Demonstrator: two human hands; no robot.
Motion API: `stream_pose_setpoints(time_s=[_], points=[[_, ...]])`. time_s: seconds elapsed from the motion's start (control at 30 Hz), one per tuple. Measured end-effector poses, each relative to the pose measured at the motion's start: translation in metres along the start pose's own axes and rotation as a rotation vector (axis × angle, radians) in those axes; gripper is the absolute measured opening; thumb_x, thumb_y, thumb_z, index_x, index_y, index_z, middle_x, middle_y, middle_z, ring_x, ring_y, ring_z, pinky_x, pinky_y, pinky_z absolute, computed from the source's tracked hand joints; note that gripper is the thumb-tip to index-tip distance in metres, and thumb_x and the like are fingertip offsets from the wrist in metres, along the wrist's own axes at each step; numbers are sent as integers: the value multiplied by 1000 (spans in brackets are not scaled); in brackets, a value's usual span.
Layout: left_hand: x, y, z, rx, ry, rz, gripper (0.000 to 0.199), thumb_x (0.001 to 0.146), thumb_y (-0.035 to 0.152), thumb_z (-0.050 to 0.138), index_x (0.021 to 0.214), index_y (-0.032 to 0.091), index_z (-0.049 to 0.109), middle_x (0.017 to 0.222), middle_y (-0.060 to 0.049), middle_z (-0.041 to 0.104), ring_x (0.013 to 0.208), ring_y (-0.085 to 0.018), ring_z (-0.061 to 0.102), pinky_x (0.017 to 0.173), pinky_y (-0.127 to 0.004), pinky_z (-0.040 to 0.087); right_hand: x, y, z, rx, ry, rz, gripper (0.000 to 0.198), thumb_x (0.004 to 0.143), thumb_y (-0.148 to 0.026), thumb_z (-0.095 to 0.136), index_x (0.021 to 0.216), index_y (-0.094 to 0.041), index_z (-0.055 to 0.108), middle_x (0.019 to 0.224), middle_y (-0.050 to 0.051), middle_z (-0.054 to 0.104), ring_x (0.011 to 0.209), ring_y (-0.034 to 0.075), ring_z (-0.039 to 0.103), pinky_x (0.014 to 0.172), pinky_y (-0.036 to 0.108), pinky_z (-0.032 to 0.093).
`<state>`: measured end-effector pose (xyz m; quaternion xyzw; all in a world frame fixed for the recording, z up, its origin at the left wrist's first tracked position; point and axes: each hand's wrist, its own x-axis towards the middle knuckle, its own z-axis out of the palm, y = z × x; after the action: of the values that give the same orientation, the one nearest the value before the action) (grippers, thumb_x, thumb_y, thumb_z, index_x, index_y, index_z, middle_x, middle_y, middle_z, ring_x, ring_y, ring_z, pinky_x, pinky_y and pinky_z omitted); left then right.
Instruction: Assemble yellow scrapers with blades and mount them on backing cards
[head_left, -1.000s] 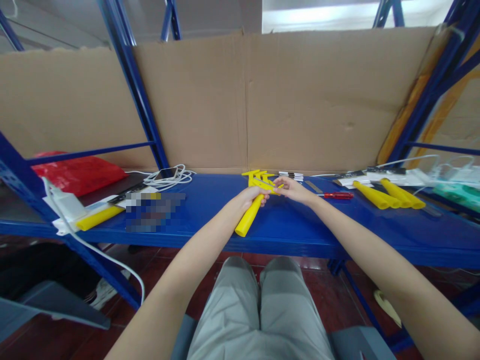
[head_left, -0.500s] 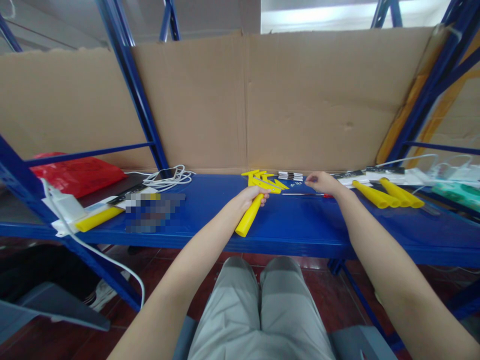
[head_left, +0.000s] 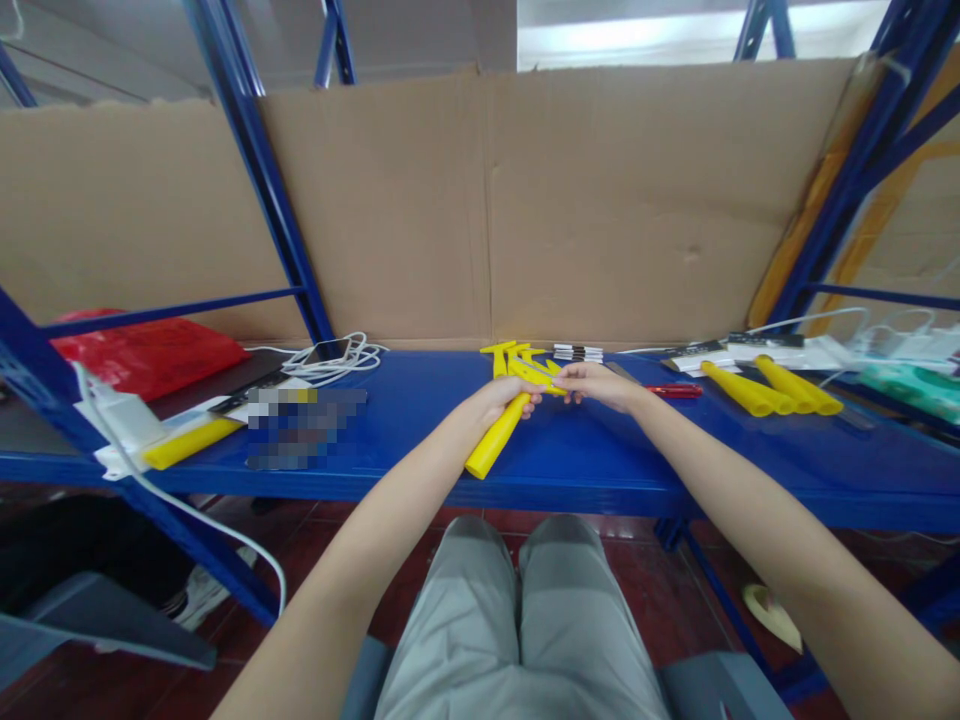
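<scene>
My left hand [head_left: 512,395] is closed round the neck of a yellow tool with a tapered tubular handle [head_left: 493,445]; its thick end points towards me. A metal strip shows along the tool's yellow head. Close by on the right, my right hand [head_left: 589,383] has its fingertips pinched together at the tip of that head. What they hold, if anything, is too small to make out. Behind the hands lie several loose yellow plastic pieces [head_left: 499,358] and a stack of small black-and-white items [head_left: 579,353].
A red-handled screwdriver [head_left: 675,391] lies right of my right hand. Further right are several yellow tapered handles [head_left: 750,392]. At left are a coiled white cable [head_left: 341,358], a red bag [head_left: 150,350] and a white power adapter [head_left: 127,415]. Cardboard [head_left: 405,220] closes off the back.
My right hand has moved left from beside the small loose parts to the tool's head. My left hand keeps its hold on the tool with hardly any shift.
</scene>
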<state>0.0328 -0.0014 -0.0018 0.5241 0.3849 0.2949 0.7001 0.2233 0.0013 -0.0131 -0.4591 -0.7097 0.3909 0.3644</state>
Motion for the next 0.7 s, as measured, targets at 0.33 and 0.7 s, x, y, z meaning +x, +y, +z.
stream_pose_setpoints(time_s=[0.33, 0.7], points=[[-1, 0, 1, -11, 11, -4, 14, 85, 2, 43, 90, 12, 53, 52, 5, 48, 34, -3, 37, 36, -13, 30, 0, -1, 5, 98, 4, 26, 29, 65, -42, 74, 71, -18, 59, 61, -2, 59, 52, 8, 51, 49, 21, 37], [-2, 1, -1, -47, 13, -1, 17, 81, 2, 48, 93, 13, 52, 54, 5, 49, 36, -5, 38, 36, -14, 32, 0, 1, -25, -394, 244, 8, 31, 82, -47, 54, 89, -18, 62, 91, 8, 69, 77, 17, 63, 65, 27, 47]])
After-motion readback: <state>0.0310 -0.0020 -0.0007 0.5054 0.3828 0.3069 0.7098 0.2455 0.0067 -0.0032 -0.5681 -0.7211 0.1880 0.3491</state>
